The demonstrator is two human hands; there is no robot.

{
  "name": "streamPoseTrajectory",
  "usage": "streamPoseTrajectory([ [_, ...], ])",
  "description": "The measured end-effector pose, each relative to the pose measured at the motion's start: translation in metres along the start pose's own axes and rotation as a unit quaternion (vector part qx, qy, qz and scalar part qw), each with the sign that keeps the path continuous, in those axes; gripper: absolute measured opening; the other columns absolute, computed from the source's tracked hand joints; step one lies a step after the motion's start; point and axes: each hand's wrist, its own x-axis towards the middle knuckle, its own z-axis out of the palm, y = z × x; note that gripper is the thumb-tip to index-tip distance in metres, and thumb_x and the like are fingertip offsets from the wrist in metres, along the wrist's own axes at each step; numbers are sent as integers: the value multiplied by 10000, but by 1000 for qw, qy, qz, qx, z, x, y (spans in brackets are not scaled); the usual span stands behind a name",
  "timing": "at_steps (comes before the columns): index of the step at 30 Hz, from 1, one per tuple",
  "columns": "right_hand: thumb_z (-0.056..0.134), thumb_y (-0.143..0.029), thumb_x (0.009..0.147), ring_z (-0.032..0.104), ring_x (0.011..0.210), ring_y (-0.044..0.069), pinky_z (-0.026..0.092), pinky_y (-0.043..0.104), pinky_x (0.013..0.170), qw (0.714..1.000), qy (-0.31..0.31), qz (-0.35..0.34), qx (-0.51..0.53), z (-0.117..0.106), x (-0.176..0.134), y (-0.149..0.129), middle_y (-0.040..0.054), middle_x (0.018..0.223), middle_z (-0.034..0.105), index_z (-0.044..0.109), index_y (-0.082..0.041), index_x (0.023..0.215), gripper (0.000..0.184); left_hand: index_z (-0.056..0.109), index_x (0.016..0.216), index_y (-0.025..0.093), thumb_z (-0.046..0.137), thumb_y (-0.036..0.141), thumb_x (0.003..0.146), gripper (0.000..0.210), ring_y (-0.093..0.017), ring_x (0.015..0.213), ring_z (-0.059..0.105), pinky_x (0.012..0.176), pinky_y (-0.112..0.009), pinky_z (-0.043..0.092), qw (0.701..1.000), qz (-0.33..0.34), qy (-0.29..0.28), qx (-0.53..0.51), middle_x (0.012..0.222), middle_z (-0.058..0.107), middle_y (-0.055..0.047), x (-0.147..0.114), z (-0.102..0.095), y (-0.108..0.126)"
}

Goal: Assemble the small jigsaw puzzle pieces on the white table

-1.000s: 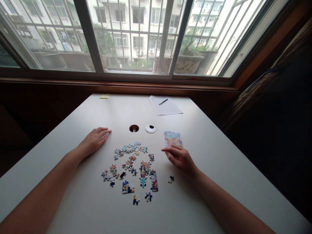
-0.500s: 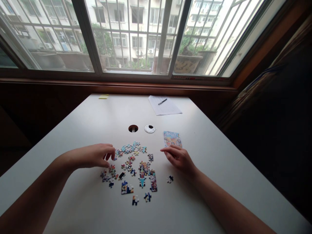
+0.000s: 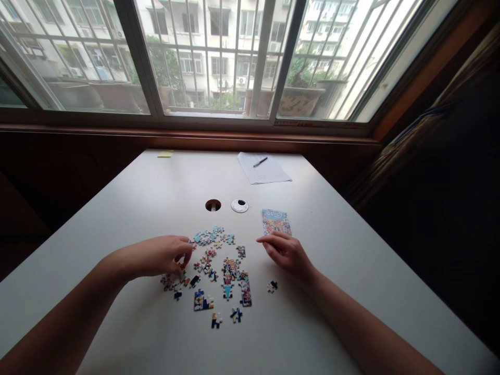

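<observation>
My left hand (image 3: 166, 255) reaches over the left side of the scattered jigsaw pieces (image 3: 209, 237). Its thumb and fingers curl together on a puzzle piece, mostly hidden by the fingertips. Beneath that hand lies a cluster of loose pieces (image 3: 167, 284). My right hand (image 3: 287, 253) rests on the table with its index finger stretched out, holding nothing. Its fingers lie just in front of the picture card (image 3: 276, 221). Between the hands is a partly joined puzzle section (image 3: 230, 271); a smaller joined section (image 3: 200, 300) lies nearer me.
Single pieces lie at the front (image 3: 216, 320) and by my right forearm (image 3: 272, 286). Farther back are a round cable hole (image 3: 213, 205) and its loose cover (image 3: 239, 205). Paper sheets (image 3: 265, 174) with a pen (image 3: 260, 162) and yellow sticky notes (image 3: 165, 154) lie at the far edge.
My left hand has moved slightly right and down towards the pieces, and its thumb and fingers have come closer together. My right hand stays where it was.
</observation>
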Motion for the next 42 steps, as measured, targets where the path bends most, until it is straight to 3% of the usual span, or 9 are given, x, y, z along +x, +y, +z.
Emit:
streamPoseTrajectory([
  [8,523,-226,962,540,629,132,484,276,656,1000,-1,0,0,-1,1,-2,31,784,628,745,-215,1033,234,701,864,217,592,205,791,132,-191,854,603,699,-262,470,999,33,15,-1,985,635,-50,1,1,-4],
  [18,524,-220,965,542,629,130,467,270,634,1000,-8,3,7,0,0,0,33,795,629,741,-213,1040,229,700,862,233,606,174,790,132,-192,888,603,721,-253,472,999,25,16,13,1003,635,-38,3,3,-7],
  [26,520,-227,968,529,624,132,467,274,633,1000,-12,5,6,0,0,-2,30,776,620,744,-219,1039,235,695,873,242,599,209,820,114,-203,918,600,725,-263,470,1000,21,18,11,1033,635,-43,1,1,-8],
  [42,523,-238,965,543,630,134,468,275,640,1000,-18,13,6,-1,0,-2,31,793,627,745,-221,1044,236,659,842,230,600,321,834,109,-177,784,598,651,-261,422,1000,4,24,-12,880,662,-30,-9,-7,-17],
])
